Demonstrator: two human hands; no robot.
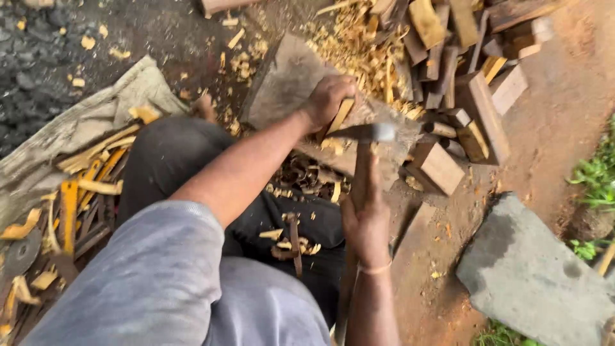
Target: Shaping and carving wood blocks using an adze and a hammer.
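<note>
The left hand (328, 99), arm stretched forward from a grey sleeve, closes on a slim yellow wood piece (339, 115) and holds it tilted on the grey chopping block (288, 83). The right hand (366, 221) is wrapped tight round the handle of a hammer-like tool (366, 132) — its metal head just beside the wood piece, wrist straight. Cut wood blocks (461, 96) lie piled beyond — shavings all about
</note>
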